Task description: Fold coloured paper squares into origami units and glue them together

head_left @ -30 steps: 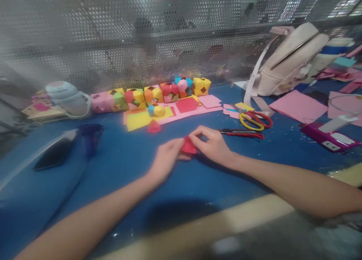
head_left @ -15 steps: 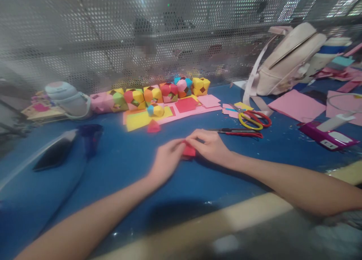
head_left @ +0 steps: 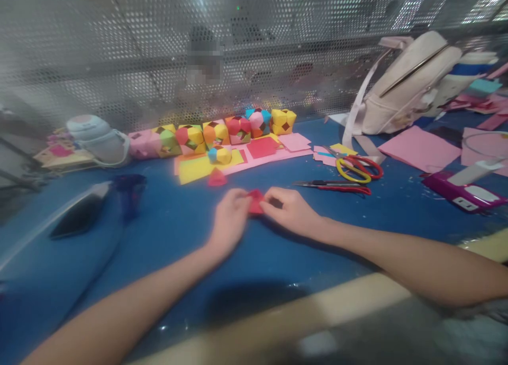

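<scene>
Between both hands is a small piece of folded red paper, partly covered by my fingers. My left hand pinches its left side. On the right side, the thumb and fingers of my right hand close on the same paper. Just beyond them, a small folded red paper piece sits on the blue table. Behind it lie yellow paper sheets and a red paper square, with a small blue-and-yellow folded paper piece on top.
Several multicoloured folded paper balls line the mesh panel. Scissors with yellow and red handles and red-handled scissors lie right. A pale bottle, dark phone, backpack and purple power strip stand around.
My hands have moved slightly apart, and the red paper between them now shows more of its upper face. The view has shifted a little.
</scene>
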`<act>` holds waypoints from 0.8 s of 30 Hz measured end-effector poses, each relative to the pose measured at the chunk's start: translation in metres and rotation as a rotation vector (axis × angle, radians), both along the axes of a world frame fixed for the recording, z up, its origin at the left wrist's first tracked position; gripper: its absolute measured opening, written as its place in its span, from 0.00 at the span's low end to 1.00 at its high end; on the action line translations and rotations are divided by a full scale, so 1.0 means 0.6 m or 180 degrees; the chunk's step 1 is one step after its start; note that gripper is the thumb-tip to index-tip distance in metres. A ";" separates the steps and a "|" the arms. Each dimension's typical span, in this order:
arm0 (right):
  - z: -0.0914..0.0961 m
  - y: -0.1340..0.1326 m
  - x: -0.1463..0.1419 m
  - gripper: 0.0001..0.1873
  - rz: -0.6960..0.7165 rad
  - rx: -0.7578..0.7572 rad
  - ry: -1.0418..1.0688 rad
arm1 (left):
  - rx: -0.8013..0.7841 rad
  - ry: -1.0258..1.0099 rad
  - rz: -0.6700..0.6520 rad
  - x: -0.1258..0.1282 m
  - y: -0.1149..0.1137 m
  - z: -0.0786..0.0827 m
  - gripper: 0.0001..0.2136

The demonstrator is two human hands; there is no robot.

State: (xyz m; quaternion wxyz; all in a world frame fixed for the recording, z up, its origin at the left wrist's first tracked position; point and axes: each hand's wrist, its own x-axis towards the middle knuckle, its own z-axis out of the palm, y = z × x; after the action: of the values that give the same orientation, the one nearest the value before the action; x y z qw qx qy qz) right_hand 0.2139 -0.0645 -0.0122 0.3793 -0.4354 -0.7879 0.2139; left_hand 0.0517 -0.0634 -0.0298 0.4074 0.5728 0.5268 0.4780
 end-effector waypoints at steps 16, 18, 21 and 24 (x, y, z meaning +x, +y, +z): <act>-0.004 0.014 0.014 0.09 0.0127 0.0851 -0.0822 | 0.0347 0.0418 -0.0154 0.006 -0.016 0.026 0.11; -0.004 0.016 0.016 0.11 0.0170 0.0871 -0.0795 | 0.0299 0.0394 -0.0183 0.006 -0.016 0.023 0.10; 0.004 0.016 0.017 0.11 0.0172 0.0767 -0.0642 | 0.0214 0.0296 -0.0227 0.006 -0.014 0.016 0.09; 0.017 0.012 0.017 0.10 0.0044 0.0338 -0.0163 | 0.0101 0.0067 -0.0110 0.005 -0.009 0.009 0.07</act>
State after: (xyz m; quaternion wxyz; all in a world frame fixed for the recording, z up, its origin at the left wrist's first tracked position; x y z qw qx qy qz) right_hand 0.2240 -0.0574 -0.0019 0.3801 -0.4145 -0.8106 0.1631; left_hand 0.0546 -0.0689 -0.0242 0.4009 0.5932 0.5135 0.4731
